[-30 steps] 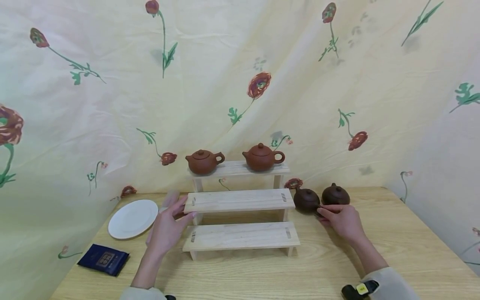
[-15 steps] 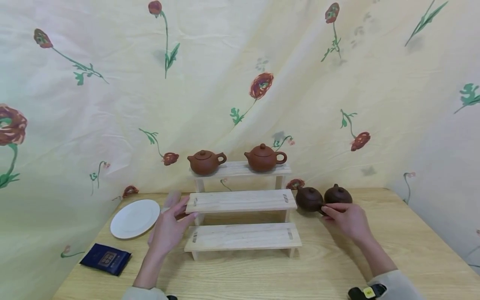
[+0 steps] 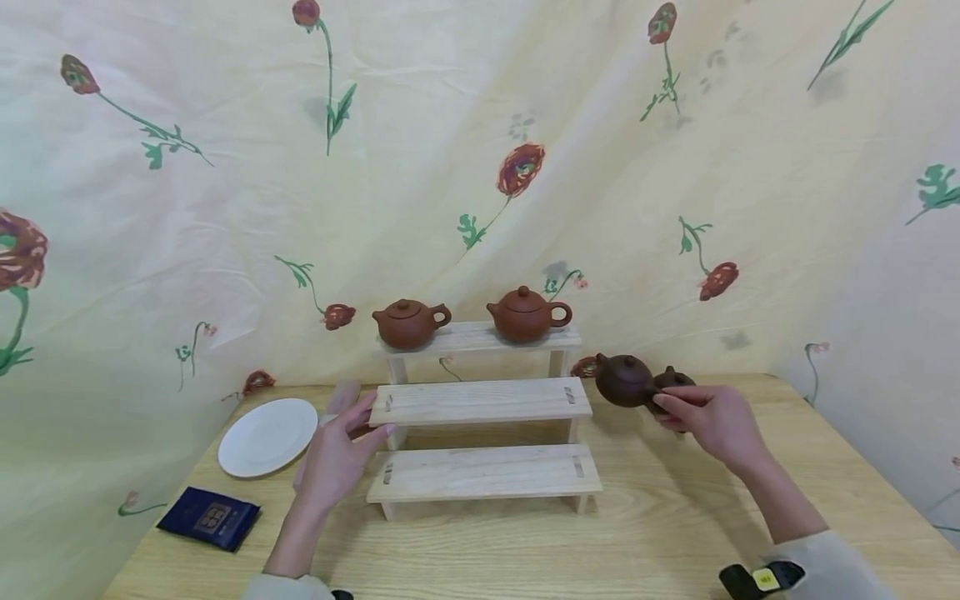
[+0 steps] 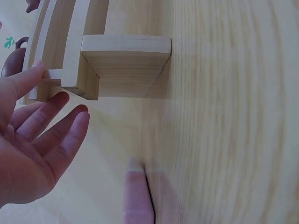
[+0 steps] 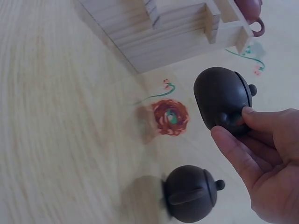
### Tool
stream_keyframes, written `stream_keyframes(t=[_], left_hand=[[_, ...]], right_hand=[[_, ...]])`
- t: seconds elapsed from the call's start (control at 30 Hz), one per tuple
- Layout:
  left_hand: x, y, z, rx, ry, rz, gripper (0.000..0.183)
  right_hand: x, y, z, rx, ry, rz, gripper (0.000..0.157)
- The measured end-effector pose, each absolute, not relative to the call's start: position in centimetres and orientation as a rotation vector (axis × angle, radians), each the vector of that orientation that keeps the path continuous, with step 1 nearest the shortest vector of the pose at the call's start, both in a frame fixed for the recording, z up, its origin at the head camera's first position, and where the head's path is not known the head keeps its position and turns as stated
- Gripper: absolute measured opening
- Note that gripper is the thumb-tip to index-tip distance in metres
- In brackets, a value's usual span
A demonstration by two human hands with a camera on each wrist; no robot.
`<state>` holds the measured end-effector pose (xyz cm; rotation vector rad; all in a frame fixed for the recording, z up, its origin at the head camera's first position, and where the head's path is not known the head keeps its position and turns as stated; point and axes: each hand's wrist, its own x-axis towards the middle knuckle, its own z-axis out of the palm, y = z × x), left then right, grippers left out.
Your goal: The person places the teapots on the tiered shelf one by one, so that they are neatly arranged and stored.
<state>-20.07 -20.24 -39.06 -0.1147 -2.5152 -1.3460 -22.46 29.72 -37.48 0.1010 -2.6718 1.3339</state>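
Note:
My right hand (image 3: 720,421) pinches the handle of a dark brown teapot (image 3: 622,381), which hangs above the table with its spout to the left. A second dark teapot (image 5: 189,193) stands on the table below it, partly hidden by the hand in the head view. My left hand (image 3: 339,458) touches the left end of the middle shelf (image 3: 480,401) of a pale wooden tiered stand, thumb at its front edge; its other fingers (image 4: 65,144) are spread loosely past the shelf end. On the top tier sit two reddish-brown teapots, one left (image 3: 407,325) and one right (image 3: 522,317).
A white plate (image 3: 267,437) and a dark blue packet (image 3: 208,518) lie on the left of the table (image 3: 510,558). A pale pink long item (image 4: 138,196) lies behind my left hand. Flowered cloth (image 3: 420,167) hangs behind the stand. The lowest shelf (image 3: 483,473) stands nearest me.
The right hand has raised the dark teapot off the table by its handle, shifting slightly right, and it now overlaps the second dark teapot. The left hand has stayed at the shelf end.

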Motion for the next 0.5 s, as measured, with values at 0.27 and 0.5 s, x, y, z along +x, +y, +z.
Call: stream_keyframes(t=[0.27, 0.5], left_hand=[[-20.1, -20.2, -39.0, -0.093, -2.523, -1.36, 0.063], [-20.1, -20.1, -38.9, -0.067, -2.537, -1.336, 0.063]], right_hand=[[-22.1, 30.3, -36.2, 0.121, -2.664, 1.399, 0.039], [-21.7, 30.9, -35.1, 0.195, -2.64, 1.479, 0.039]])
